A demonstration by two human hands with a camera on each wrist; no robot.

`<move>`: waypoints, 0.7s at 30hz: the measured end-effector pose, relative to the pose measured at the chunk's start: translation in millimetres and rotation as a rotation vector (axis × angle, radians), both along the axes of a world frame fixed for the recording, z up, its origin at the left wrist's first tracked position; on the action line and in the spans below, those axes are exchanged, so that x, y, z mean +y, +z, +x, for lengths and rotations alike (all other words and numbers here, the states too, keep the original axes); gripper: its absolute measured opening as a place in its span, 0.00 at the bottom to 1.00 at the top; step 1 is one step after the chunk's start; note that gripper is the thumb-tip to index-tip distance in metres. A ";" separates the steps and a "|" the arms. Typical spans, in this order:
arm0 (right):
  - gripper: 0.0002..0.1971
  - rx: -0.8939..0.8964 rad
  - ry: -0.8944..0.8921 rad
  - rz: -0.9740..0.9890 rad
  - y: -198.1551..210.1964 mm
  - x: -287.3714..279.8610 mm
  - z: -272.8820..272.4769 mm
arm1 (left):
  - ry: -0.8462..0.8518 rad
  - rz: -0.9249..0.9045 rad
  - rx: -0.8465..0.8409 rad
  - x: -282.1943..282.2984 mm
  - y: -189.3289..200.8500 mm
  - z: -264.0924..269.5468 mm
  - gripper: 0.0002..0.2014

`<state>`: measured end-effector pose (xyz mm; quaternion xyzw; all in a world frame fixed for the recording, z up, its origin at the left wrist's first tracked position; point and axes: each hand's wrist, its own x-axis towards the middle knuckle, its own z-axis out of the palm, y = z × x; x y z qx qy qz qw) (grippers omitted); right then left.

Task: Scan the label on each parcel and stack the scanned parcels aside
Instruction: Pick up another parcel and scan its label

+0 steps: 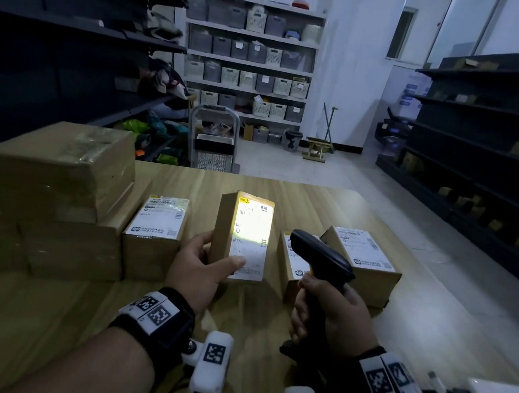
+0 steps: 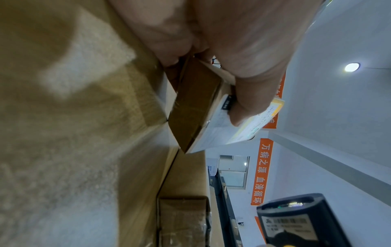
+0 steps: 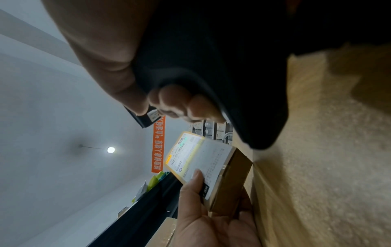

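A small brown cardboard parcel (image 1: 241, 237) with a lit white label is held above the wooden table (image 1: 31, 313) by the left hand (image 1: 198, 268); a black handheld scanner (image 1: 321, 266), aimed at it, is gripped by the right hand (image 1: 331, 318).

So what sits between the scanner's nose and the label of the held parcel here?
Nothing solid: the head view shows open air between the scanner and the held parcel, with only its light falling on the label.
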<state>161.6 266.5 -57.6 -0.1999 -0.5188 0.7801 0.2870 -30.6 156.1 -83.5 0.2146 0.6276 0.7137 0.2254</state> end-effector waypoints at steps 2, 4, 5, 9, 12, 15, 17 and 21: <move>0.06 -0.003 -0.006 0.002 0.1 0.1 0.9 | 0.003 0.006 0.002 -0.1 -0.5 0.7 0.32; 0.06 -0.004 -0.005 0.003 0.6 -0.2 1.1 | 0.006 0.012 -0.002 0.0 -0.8 0.6 0.33; 0.05 -0.005 -0.001 0.001 0.8 -0.1 1.1 | 0.005 0.010 -0.002 0.2 -0.9 0.6 0.33; 0.06 -0.006 0.004 -0.008 -0.2 0.8 1.2 | -0.002 0.011 0.006 0.0 -1.0 0.7 0.32; 0.05 0.000 0.000 0.002 0.2 0.1 1.2 | -0.007 0.028 0.007 0.3 -2.6 -1.2 0.28; 0.05 -0.006 -0.003 0.002 1.2 -0.1 1.1 | -0.006 0.021 0.005 2.3 -5.1 -3.7 0.28; 0.05 -0.012 -0.003 0.007 1.8 0.1 0.4 | 0.001 0.014 -0.004 3.9 -7.7 -5.9 0.28; 0.05 -0.032 0.001 -0.010 0.3 1.4 0.5 | 0.024 0.036 -0.033 6.6 -13.2 -11.2 0.30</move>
